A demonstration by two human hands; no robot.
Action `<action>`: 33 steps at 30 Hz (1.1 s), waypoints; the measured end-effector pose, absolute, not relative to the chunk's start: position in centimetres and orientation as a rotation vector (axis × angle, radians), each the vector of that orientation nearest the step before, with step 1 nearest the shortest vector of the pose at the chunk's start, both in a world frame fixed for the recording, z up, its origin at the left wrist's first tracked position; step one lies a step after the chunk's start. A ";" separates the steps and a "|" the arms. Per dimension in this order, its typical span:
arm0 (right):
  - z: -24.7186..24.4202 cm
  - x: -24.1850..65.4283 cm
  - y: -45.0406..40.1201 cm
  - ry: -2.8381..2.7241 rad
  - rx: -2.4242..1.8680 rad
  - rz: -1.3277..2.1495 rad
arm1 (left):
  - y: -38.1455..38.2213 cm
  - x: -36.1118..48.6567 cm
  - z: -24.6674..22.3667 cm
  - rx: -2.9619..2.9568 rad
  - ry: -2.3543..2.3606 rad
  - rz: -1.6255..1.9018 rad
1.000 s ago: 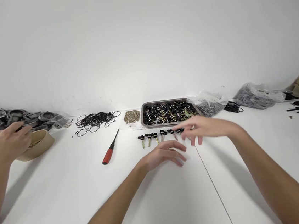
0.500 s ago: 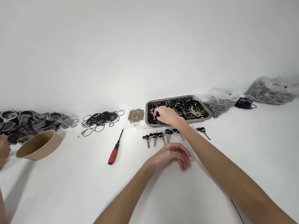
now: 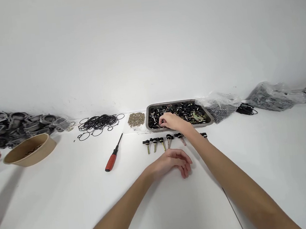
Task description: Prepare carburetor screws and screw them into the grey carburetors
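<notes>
In the head view, my right hand [image 3: 172, 121] is down in the grey metal rectangular tray [image 3: 210, 117], over its left half, with the fingers curled in and the tips brought close together. I cannot tell whether they have hold of a piece, as my own knuckles hide the tips. The heap of small black-and-metal parts [image 3: 181, 108] fills the tray and lies right under and around those fingers. The pieces point every which way, so no single long axis serves for all of them; a pale one shows just left of my fingertips.

My left hand [image 3: 174, 162] rests by the white tabletop [image 3: 269, 160], fingers loosely bent and apart, with nothing visible in it. The row of black-headed parts with thin metal stems [image 3: 169, 139] runs left to right between it and the tray, stems pointing roughly toward me. My left hand is nearer that row, my right far nearer the heap. My right forearm crosses above the row, and one part shows beyond it.

The red-handled screwdriver with a dark shaft [image 3: 111, 162] lies left of the row, tip slanting away from me.
</notes>
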State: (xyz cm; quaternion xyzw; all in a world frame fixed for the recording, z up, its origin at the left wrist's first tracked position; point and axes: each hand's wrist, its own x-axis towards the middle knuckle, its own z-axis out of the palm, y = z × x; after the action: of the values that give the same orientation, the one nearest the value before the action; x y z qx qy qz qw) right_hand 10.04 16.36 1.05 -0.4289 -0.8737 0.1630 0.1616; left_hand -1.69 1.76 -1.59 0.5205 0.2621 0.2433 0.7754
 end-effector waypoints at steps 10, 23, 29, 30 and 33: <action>3.6 13.2 16.8 -2.347 -1.268 0.465 | 1.6 -1.8 -1.4 1.155 0.592 0.524; 4.4 17.9 17.9 -2.299 -1.469 0.605 | 1.7 -1.6 -1.1 1.145 0.602 0.524; 4.3 17.8 17.9 -2.284 -1.505 0.626 | 1.7 -1.6 -1.3 1.150 0.601 0.522; 4.3 17.9 17.9 -2.280 -1.511 0.624 | 1.7 -1.6 -1.3 1.153 0.597 0.521; 4.5 17.9 17.7 -2.268 -1.528 0.613 | 1.8 -1.7 -1.5 1.157 0.580 0.522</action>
State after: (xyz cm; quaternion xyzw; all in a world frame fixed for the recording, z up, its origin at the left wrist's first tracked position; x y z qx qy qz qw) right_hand 17.92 17.73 4.47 -0.5375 -0.7977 0.2154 0.1685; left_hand -1.67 1.78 -1.50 0.5327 0.2672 0.2401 0.7663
